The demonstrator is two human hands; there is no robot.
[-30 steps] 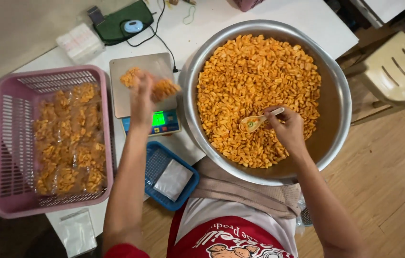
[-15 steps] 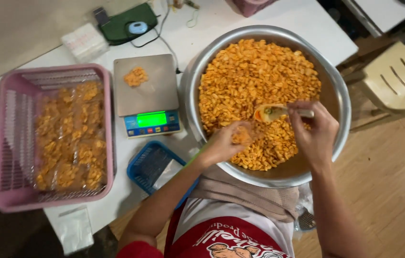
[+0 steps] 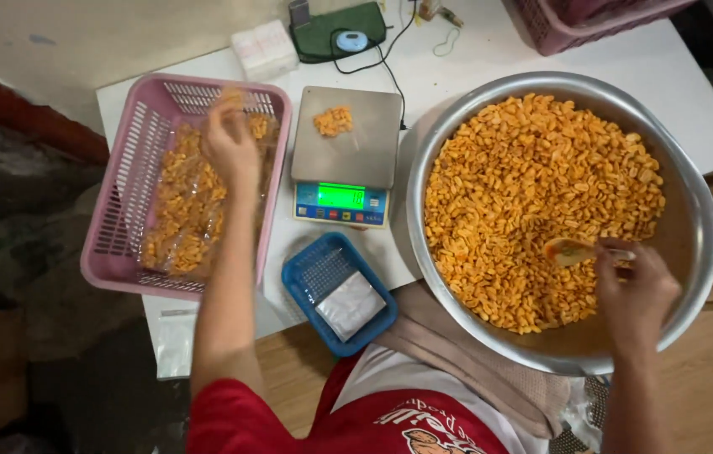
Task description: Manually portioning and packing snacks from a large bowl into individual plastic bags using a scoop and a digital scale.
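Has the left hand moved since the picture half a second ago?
Yes. The left hand was at the big metal bowl, right of the scale; now it is left of the scale, over the pink basket.

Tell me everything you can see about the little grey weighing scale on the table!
The flat kitchen scale has a square, dull silver metal platform on top and a pale blue front strip with a glowing green display and small buttons. It sits level on the white table, between the pink plastic basket and the big round metal bowl. A small heap of orange snack pieces lies on its platform. Neither hand touches it.
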